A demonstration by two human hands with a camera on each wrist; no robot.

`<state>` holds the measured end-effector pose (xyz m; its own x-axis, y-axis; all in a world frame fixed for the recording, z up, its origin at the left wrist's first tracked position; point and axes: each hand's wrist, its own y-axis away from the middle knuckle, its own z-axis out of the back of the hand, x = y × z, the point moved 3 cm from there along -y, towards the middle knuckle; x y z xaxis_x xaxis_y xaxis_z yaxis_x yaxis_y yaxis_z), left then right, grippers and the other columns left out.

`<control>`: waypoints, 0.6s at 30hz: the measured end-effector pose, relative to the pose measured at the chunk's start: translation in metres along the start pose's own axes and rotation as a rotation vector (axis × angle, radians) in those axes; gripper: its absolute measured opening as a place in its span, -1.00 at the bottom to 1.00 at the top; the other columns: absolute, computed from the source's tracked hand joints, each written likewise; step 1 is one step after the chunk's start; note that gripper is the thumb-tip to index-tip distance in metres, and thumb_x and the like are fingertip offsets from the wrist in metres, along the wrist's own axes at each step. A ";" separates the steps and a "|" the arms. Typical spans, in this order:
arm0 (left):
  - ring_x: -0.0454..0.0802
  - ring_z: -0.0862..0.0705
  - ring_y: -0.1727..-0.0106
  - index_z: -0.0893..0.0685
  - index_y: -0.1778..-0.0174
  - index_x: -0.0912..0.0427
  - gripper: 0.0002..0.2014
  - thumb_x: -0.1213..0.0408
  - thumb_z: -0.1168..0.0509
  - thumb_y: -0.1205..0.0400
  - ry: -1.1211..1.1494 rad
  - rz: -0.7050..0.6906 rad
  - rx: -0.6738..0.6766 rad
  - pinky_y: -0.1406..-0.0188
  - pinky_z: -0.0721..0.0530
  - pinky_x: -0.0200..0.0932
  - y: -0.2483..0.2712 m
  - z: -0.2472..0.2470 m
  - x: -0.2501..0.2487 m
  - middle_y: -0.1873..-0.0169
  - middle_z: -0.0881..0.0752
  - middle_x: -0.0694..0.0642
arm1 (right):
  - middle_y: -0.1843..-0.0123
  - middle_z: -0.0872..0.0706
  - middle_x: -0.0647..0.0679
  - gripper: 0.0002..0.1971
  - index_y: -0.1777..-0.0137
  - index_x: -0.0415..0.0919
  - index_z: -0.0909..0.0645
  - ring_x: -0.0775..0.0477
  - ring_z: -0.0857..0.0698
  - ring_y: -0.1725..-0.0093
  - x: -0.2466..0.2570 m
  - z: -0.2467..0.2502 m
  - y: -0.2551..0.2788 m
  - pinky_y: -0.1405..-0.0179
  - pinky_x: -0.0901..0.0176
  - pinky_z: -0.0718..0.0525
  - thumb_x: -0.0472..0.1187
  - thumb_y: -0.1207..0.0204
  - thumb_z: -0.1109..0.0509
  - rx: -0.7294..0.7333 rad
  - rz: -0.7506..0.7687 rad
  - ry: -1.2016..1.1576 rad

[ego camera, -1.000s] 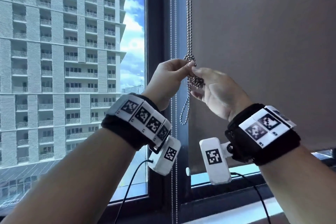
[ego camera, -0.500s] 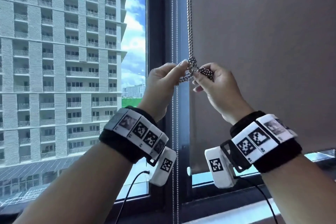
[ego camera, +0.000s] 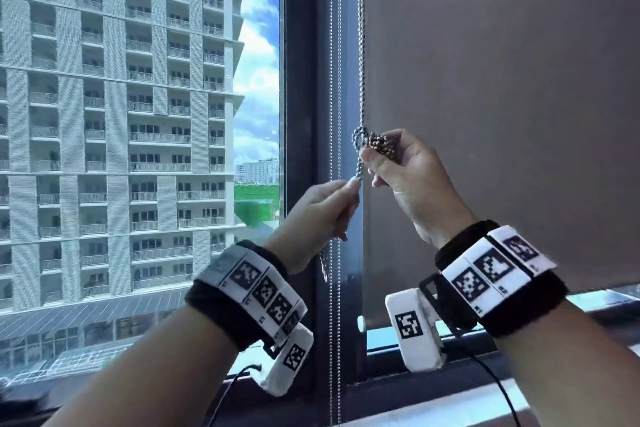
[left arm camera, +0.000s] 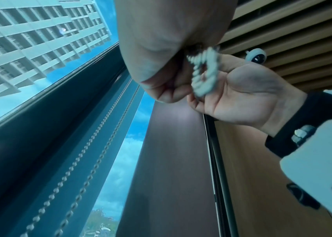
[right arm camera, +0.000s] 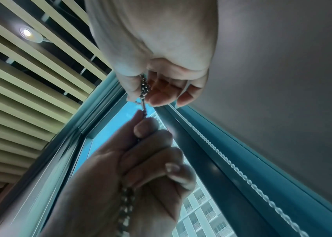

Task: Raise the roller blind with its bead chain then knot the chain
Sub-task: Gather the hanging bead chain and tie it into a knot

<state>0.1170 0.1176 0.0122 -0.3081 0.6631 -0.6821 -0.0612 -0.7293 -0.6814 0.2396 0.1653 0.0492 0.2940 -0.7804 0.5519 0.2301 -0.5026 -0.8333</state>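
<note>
The metal bead chain point(ego camera: 361, 45) hangs down the left edge of the grey-brown roller blind point(ego camera: 485, 97). A loose knot point(ego camera: 360, 140) sits in the chain at hand height. My right hand point(ego camera: 372, 156) pinches a bunch of beads point(ego camera: 381, 146) just right of the knot. My left hand point(ego camera: 353, 184) is lower and grips the chain under the knot, with the tail leaving the bottom of its fist. In the right wrist view the chain point(right arm camera: 143, 89) runs taut from the right fingers to the left fist point(right arm camera: 140, 160). The left wrist view shows a blurred loop point(left arm camera: 203, 70).
A second pair of thin bead chains point(ego camera: 334, 97) hangs along the dark window frame point(ego camera: 304, 80). The blind's bottom bar point(ego camera: 362, 322) ends above the sill point(ego camera: 450, 406). Left of the frame is a glass pane point(ego camera: 138, 149) with a tower block outside.
My left hand has dropped from knot height to below it, drawing the chain's tail down. The right hand stays at the knot with its bunch of beads.
</note>
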 end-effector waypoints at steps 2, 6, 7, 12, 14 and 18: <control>-0.22 -0.27 0.61 -0.40 0.40 0.15 -0.64 0.25 -0.07 -0.76 0.032 0.020 -0.017 0.63 -0.37 -0.42 0.000 -0.004 0.008 0.55 -0.30 0.01 | 0.24 -0.65 0.06 -0.89 0.01 -0.14 -0.55 0.20 -0.59 0.36 -0.008 -0.005 0.002 0.27 0.28 -0.62 -0.26 -0.53 -0.42 -0.002 -0.039 -0.001; -0.23 -0.27 0.62 -0.41 0.41 0.14 -0.62 0.22 -0.06 -0.77 0.044 0.007 -0.022 0.63 -0.40 -0.39 -0.001 -0.007 0.014 0.62 -0.34 -0.10 | 0.21 -0.64 0.02 -0.87 -0.02 -0.23 -0.61 0.20 -0.61 0.28 -0.021 -0.010 0.008 0.22 0.37 -0.59 -0.17 -0.60 -0.34 0.017 -0.107 0.058; -0.23 -0.27 0.62 -0.40 0.42 0.14 -0.62 0.22 -0.06 -0.77 0.050 0.005 -0.021 0.63 -0.40 -0.39 -0.001 -0.007 0.015 0.63 -0.35 -0.12 | 0.22 -0.67 0.03 -0.83 0.02 -0.23 -0.65 0.22 -0.63 0.27 -0.023 -0.011 0.010 0.24 0.45 -0.57 -0.14 -0.62 -0.31 0.034 -0.129 0.071; -0.23 -0.29 0.62 -0.43 0.39 0.12 -0.64 0.20 -0.06 -0.76 0.115 0.016 -0.032 0.64 -0.44 -0.36 0.002 -0.014 0.018 0.63 -0.36 -0.12 | 0.35 -0.65 0.00 -0.74 0.23 -0.24 -0.61 0.33 -0.63 0.44 -0.022 -0.019 0.019 0.37 0.53 -0.54 -0.23 -0.67 -0.22 0.019 -0.141 0.000; -0.23 -0.29 0.62 -0.45 0.36 0.13 -0.65 0.20 -0.06 -0.77 0.140 0.012 -0.043 0.65 -0.45 -0.36 0.003 -0.015 0.021 0.62 -0.36 -0.10 | 0.40 -0.62 0.01 -0.73 0.27 -0.23 -0.59 0.28 -0.61 0.45 -0.023 -0.022 0.022 0.36 0.46 -0.57 -0.24 -0.67 -0.22 -0.014 -0.127 -0.034; -0.22 -0.28 0.63 -0.43 0.33 0.15 -0.68 0.20 -0.05 -0.77 0.165 0.008 -0.057 0.65 -0.43 -0.37 0.005 -0.016 0.023 0.62 -0.34 -0.07 | 0.43 -0.57 0.01 -0.73 0.29 -0.23 -0.56 0.30 -0.56 0.49 -0.021 -0.025 0.025 0.39 0.45 -0.56 -0.27 -0.66 -0.23 -0.028 -0.108 -0.060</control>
<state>0.1246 0.1318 -0.0117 -0.1485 0.6790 -0.7189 -0.0035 -0.7273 -0.6863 0.2159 0.1597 0.0157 0.3245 -0.6980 0.6384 0.2372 -0.5932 -0.7693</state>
